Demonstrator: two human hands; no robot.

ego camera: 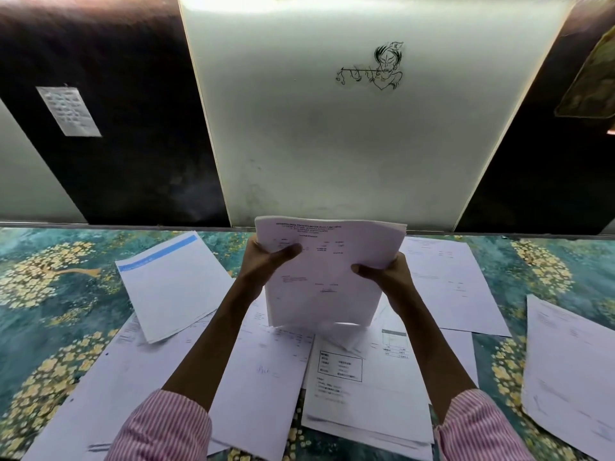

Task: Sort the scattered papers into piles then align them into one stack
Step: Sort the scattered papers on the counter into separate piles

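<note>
A bundle of white printed sheets (327, 277) stands upright in mid-view, its lower edge just above the papers lying on the table. My left hand (266, 262) grips its left side with the thumb across the front. My right hand (387, 276) grips its right side, thumb on the front too. Below and around lie loose sheets: one with a blue header band (173, 287) at the left, one with a boxed table (362, 384) under my arms, one at the right (452, 287) and one at the far right (572, 367).
The table wears a teal cloth with yellow flower patterns (50, 294). A white panel with a line drawing (349, 128) rises right behind the table edge, flanked by dark panels. A small note (68, 111) hangs on the left dark panel.
</note>
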